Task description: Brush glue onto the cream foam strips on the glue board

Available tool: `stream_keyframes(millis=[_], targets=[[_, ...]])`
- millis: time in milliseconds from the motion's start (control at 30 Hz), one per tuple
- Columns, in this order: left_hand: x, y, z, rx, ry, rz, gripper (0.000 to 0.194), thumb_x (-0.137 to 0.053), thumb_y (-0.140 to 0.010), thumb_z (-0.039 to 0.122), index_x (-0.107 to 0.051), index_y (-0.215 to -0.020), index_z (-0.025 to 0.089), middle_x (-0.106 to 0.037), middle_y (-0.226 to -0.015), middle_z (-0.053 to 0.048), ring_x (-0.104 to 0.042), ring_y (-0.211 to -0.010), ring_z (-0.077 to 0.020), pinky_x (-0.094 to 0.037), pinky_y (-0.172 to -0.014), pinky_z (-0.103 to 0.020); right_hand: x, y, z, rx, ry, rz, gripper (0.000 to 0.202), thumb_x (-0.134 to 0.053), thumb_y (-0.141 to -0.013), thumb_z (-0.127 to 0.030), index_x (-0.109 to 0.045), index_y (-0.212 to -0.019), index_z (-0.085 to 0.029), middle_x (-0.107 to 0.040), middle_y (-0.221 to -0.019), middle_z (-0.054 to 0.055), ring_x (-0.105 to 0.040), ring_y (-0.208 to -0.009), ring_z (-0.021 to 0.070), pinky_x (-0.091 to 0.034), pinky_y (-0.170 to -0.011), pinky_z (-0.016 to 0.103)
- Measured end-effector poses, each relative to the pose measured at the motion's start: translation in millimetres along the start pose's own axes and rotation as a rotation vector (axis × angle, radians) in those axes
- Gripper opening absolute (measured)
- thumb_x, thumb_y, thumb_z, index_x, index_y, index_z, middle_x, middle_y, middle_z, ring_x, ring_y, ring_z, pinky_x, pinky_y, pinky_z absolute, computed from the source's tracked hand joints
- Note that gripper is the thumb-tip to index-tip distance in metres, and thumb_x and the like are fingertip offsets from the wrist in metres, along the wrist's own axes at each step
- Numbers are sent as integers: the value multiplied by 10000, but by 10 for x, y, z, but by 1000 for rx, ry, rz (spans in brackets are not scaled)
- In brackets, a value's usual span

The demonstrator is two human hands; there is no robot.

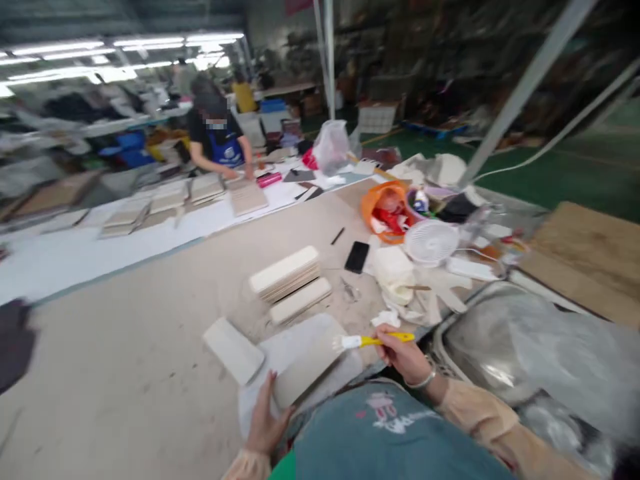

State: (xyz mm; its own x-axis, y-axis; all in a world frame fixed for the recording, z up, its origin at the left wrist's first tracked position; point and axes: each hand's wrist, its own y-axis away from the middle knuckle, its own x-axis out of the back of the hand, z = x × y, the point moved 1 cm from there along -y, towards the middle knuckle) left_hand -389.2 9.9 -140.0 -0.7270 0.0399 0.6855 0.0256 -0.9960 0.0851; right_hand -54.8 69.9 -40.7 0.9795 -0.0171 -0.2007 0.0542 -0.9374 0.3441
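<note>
My right hand is closed around the yellow handle of a paintbrush. The pale bristles are at the right end of a flat beige panel; whether they touch it I cannot tell. My left hand grips the panel's near left end, thumb and fingers at its edges. Under the panel lies a whitish sheet. To the left is a small stack of off-white panels. Behind the sheet are a taller stack of similar panels and a lower one.
A black phone, scissors and a white tub stand beyond the brush. Further right are an orange basket and a white round lid-like piece. Across the table a co-worker handles panels. A metal pole slants at right.
</note>
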Motion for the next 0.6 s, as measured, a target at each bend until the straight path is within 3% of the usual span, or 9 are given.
stream_keyframes(millis=[100, 367, 600], targets=[[77, 269, -179, -19, 6, -22, 834, -652, -690, 329, -229, -1375, 113, -383, -1358, -170, -357, -1255, -284, -301, -1059, -385, -283, -64, 98, -55, 101, -176, 289, -519, -756, -461, -523, -778, -173, -493, -513, -30, -414, -406, 83, -319, -394, 200], [-29, 233, -220, -92, 138, 41, 928, -639, -684, 285, -69, -1410, 184, -420, -1321, -131, -387, -1226, -290, -319, -1021, -485, -1140, -198, 301, -98, 373, -497, 237, -538, -780, -403, -566, -774, -168, -537, -536, -36, -480, -448, 79, -397, -433, 179], [-34, 241, -290, -98, 228, 48, 993, -662, -638, 218, -38, -1409, 263, -429, -1300, -114, -407, -1192, -287, -322, -998, -499, -1466, -271, 558, -12, 542, -662, 217, -528, -802, -376, -616, -819, -178, -551, -553, -36, -505, -487, 84, -427, -487, 184]])
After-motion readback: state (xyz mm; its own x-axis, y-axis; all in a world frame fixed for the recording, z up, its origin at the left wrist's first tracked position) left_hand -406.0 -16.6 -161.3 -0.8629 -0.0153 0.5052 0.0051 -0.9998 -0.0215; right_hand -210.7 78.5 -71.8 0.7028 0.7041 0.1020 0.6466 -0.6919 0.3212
